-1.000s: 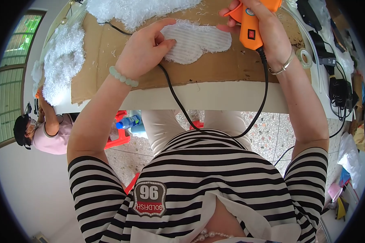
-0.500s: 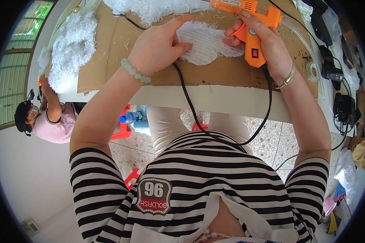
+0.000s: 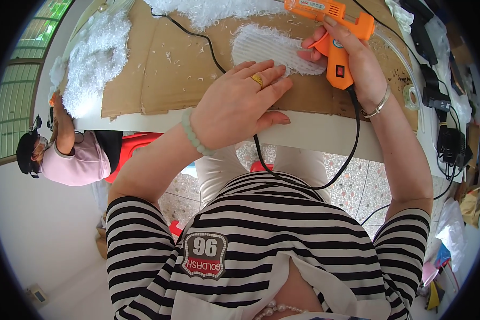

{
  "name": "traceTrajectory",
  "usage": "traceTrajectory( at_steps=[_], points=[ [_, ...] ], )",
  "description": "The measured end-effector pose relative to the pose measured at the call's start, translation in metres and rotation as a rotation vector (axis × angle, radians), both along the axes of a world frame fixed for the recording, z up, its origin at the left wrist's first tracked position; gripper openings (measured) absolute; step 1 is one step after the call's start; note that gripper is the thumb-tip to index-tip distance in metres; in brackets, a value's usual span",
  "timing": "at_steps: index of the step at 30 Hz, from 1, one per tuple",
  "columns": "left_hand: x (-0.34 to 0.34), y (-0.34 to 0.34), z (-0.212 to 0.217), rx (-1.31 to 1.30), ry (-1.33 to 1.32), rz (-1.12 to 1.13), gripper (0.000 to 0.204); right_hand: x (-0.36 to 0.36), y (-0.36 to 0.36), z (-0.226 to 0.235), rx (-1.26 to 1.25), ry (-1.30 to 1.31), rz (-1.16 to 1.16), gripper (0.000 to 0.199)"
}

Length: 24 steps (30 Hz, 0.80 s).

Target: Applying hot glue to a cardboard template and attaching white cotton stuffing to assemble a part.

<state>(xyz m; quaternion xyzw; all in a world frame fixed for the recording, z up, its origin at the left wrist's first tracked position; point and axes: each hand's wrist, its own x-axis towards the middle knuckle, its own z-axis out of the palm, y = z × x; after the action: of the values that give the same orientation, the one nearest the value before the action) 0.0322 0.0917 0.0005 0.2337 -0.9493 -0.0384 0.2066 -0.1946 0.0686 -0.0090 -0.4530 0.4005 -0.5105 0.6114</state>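
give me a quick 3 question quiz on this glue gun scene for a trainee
1. True or false: the right hand grips the orange glue gun.
2. What does the left hand press on? A) white fuzzy fabric piece B) roll of tape C) black adapter
3. What sheet covers the white table under the work?

Key:
1. True.
2. A, its fingertips lie on the near edge of the piece.
3. A brown cardboard sheet.
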Motion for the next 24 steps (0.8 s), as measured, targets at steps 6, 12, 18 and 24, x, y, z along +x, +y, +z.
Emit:
traceTrajectory(
  at_steps=[6,12,18,24],
  points=[
    [0.002,-0.001,0.002,-0.025,-0.040,-0.006,0.051,-0.018,0.009,0.024,-0.118,0.016,-0.035,0.030],
    [0.004,-0.007,0.003,-0.043,-0.092,-0.069,0.052,-0.051,0.041,0.052,-0.294,0.464,-0.079,0.032],
    [0.003,-0.021,0.005,-0.088,-0.096,-0.173,0.042,-0.064,0.065,0.041,-0.078,0.648,0.015,0.032],
    [0.004,-0.024,-0.002,-0.083,-0.055,-0.186,0.041,-0.061,0.064,0.032,-0.002,0.701,0.042,0.031]
  ],
)
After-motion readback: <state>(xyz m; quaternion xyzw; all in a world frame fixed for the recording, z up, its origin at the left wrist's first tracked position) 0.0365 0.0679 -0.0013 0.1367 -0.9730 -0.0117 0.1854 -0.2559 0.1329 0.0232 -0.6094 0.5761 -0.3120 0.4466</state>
